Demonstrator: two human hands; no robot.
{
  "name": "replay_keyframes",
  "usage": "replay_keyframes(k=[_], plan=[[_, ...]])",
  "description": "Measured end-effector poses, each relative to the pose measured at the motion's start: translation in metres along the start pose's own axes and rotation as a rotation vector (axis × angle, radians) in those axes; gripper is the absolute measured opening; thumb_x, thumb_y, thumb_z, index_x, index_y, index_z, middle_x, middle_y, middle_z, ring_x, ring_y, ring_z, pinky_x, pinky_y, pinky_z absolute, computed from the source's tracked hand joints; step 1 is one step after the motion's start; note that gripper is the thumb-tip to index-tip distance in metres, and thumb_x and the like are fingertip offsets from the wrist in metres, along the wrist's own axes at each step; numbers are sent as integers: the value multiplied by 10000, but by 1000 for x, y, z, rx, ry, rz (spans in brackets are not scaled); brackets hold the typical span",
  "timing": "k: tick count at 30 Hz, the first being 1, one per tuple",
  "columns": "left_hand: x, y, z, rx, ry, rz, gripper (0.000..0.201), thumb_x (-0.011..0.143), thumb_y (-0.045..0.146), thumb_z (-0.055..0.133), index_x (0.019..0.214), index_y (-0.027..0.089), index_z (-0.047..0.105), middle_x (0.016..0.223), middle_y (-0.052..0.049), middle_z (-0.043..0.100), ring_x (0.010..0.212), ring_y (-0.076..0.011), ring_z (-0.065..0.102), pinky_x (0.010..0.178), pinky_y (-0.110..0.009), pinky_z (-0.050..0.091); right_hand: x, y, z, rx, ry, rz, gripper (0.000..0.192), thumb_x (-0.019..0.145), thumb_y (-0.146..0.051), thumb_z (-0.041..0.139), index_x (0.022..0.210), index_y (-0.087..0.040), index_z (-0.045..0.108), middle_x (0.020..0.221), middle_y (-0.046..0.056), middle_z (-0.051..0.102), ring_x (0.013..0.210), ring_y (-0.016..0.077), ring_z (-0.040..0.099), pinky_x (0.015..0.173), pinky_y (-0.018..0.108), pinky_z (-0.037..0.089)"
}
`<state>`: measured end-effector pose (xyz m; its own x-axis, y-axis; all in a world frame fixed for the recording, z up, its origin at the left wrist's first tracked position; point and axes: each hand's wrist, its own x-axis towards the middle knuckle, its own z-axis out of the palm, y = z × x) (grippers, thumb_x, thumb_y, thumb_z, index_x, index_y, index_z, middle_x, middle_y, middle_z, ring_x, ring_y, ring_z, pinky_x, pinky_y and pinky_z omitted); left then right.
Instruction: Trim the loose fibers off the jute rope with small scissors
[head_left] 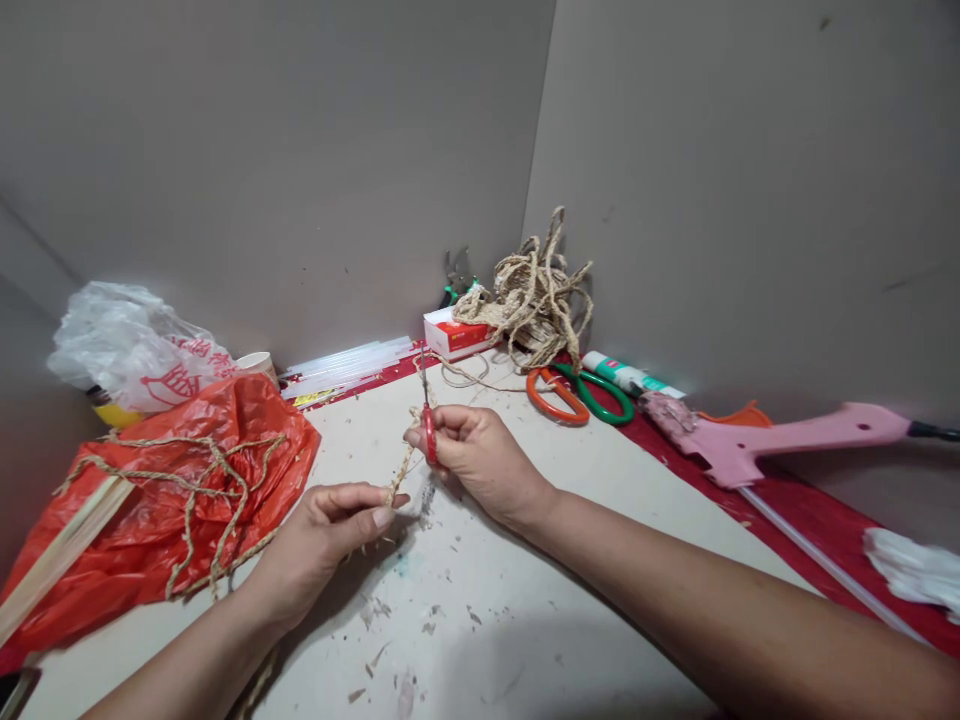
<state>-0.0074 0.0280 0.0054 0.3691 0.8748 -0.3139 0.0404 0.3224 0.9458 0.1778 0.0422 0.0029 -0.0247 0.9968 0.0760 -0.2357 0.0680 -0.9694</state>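
Between thumb and fingers, my left hand [330, 530] pinches a braided straw rope [403, 470] above the middle of the table. The rope runs up from that pinch toward my right hand [480, 455]. My right hand is closed on small red-handled scissors [428, 430], whose narrow blades point up and away from me. The scissors stand right beside the upper part of the rope; whether the blades touch it I cannot tell. More of the rope trails below my left wrist and over a red plastic bag [285, 420] on the left.
A heap of braided rope [536, 300] lies at the back by a red-and-white box [454, 335]. Scissors with orange and green handles [559, 395] and a pink glue gun [795, 435] are on the right. Clear glue sticks [352, 365] lie behind. Straw scraps litter the white tabletop [525, 600].
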Motion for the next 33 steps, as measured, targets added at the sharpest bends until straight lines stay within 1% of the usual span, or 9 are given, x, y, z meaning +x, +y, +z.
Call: replay_keyframes(k=[4, 7, 11, 13, 15, 18, 21, 26, 33], plan=[[0, 3, 1, -81, -18, -44, 210, 668, 216, 744, 863, 141, 722, 658, -19, 605, 562, -68, 431, 541, -203, 319, 3, 2, -3, -12, -19, 21, 300, 645, -422, 685, 603, -173, 523, 434, -79, 416, 378, 45, 299, 372, 214, 197], [2, 3, 1, -192, -61, -54, 236, 687, 202, 726, 910, 129, 703, 628, -1, 542, 543, -58, 380, 495, -199, 267, 7, 5, -7, -95, -38, 49, 284, 670, -407, 659, 598, -177, 507, 430, -83, 391, 378, 50, 289, 385, 221, 203], [5, 3, -1, -311, -51, -32, 248, 702, 158, 703, 947, 125, 681, 606, 5, 495, 550, -65, 376, 473, -196, 241, 6, 7, -10, -315, -27, -55, 298, 728, -390, 593, 555, -188, 459, 454, -79, 339, 433, 65, 283, 436, 230, 228], [7, 3, -3, -358, -28, -18, 246, 703, 131, 694, 948, 136, 672, 594, 11, 481, 552, -69, 391, 472, -192, 244, 3, 7, -11, -475, -19, -156, 312, 758, -364, 551, 531, -193, 422, 473, -74, 324, 464, 73, 282, 465, 232, 241], [7, 4, -3, -385, -2, -1, 241, 707, 119, 686, 945, 143, 665, 590, 15, 482, 541, -65, 398, 473, -189, 255, -3, 7, -11, -712, -56, -289, 289, 767, -316, 525, 527, -191, 425, 480, -66, 353, 480, 79, 300, 495, 235, 245], [8, 4, -3, -394, 46, 22, 202, 711, 129, 686, 910, 147, 655, 588, 15, 501, 516, -59, 400, 483, -191, 288, -10, 6, -10, -1134, -147, -465, 212, 731, -312, 537, 564, -184, 510, 502, -37, 478, 494, 94, 369, 534, 256, 239], [8, 3, -2, -390, 80, 53, 157, 704, 142, 695, 851, 156, 640, 571, 19, 505, 511, -64, 408, 494, -199, 315, -15, 4, -7, -1374, -184, -540, 236, 747, -382, 519, 647, -179, 585, 572, 8, 589, 524, 123, 461, 573, 277, 265], [8, 3, -1, -364, 131, 67, 250, 665, 162, 728, 901, 164, 644, 566, 26, 512, 507, -67, 411, 490, -199, 323, -15, 3, -5, -1539, -125, -567, 303, 793, -428, 478, 724, -170, 620, 632, 54, 651, 562, 169, 546, 611, 312, 300], [8, 1, 0, -347, 146, 99, 275, 674, 169, 725, 939, 176, 653, 573, 33, 510, 525, -70, 421, 500, -204, 326, -14, 4, -5, -1652, -131, -517, 324, 814, -448, 472, 747, -167, 620, 650, 75, 664, 580, 193, 577, 589, 315, 292]])
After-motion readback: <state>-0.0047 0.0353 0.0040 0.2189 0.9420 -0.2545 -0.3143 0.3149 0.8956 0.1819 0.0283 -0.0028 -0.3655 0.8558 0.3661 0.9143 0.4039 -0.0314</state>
